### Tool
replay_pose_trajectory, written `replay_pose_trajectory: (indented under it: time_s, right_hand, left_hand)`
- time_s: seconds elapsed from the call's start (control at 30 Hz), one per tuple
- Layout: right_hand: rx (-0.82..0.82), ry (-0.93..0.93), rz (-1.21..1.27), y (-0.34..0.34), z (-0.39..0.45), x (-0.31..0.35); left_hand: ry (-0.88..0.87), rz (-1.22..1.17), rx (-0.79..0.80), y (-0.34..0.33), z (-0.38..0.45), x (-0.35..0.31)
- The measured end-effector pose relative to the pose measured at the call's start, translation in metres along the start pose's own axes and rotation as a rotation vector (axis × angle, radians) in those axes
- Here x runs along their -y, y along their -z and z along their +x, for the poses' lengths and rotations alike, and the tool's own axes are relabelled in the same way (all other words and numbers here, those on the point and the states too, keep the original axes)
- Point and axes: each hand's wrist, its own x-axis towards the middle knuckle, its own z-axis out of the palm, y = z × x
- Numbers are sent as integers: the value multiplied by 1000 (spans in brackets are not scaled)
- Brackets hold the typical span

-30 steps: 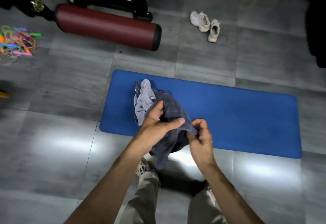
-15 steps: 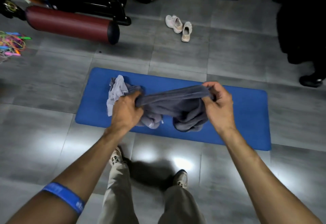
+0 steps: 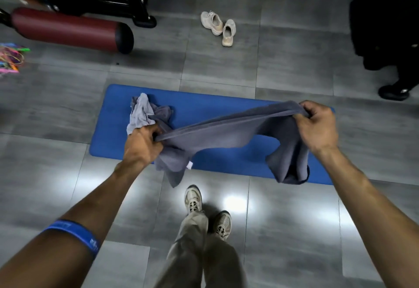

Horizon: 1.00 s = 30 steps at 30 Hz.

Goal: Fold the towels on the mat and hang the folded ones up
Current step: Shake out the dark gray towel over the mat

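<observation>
My hands have spread wider: left hand [image 3: 145, 145] and right hand [image 3: 317, 124] each grip the dark towel [image 3: 226, 133], stretched above the blue mat [image 3: 204, 104] on grey floor tiles [image 3: 294, 65]; wristband [image 3: 74, 233] writing unreadable.

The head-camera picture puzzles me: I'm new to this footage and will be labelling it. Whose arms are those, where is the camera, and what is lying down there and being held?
There is no machine here. The camera sits on a person's head and looks down, so the two bare arms, the trousers and the shoes at the bottom are the wearer's own. The left hand and the right hand each grip one end of a dark grey towel, stretched out between them above a blue mat on the tiled floor. A paler crumpled towel lies on the mat's left end. Further off are a pair of white shoes and a dark red padded roller.
</observation>
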Motion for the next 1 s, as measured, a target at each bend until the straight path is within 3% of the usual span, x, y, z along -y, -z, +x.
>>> replay_pose_trajectory:
  time_s: [0.1, 0.23, 0.4, 0.5, 0.57, 0.67, 0.77, 0.83, 0.87, 1.0]
  right_hand:
    - [-51, -88, 6, 10, 11, -7]
    - [-87, -345, 100, 16, 21, -9]
    - [93, -632, 131, 8, 23, 25]
    - [264, -657, 127, 1, 19, 47]
    - [268, -683, 399, -7, 16, 58]
    - [316, -809, 968, -15, 13, 83]
    - [361, -843, 1268, -14, 19, 98]
    - [301, -861, 1400, -3, 27, 103]
    - [263, -862, 1446, 5, 31, 101]
    - [156, -846, 1611, 46, 48, 79]
  left_hand:
    - [155, 33, -4, 0, 12, 13]
    - [176, -370, -17, 3, 31, 32]
    - [277, -663, 4, 8, 58, 31]
    - [223, -605, 24, 5, 70, 19]
    - [127, -470, 128, 1, 64, -7]
    - [8, -647, 289, -16, 36, -57]
    - [-156, -716, 562, -31, 0, -100]
    - [-125, -750, 694, -50, -15, -116]
    - [-74, -753, 672, -61, -19, -122]
    - [61, -787, 336, -82, -25, -148]
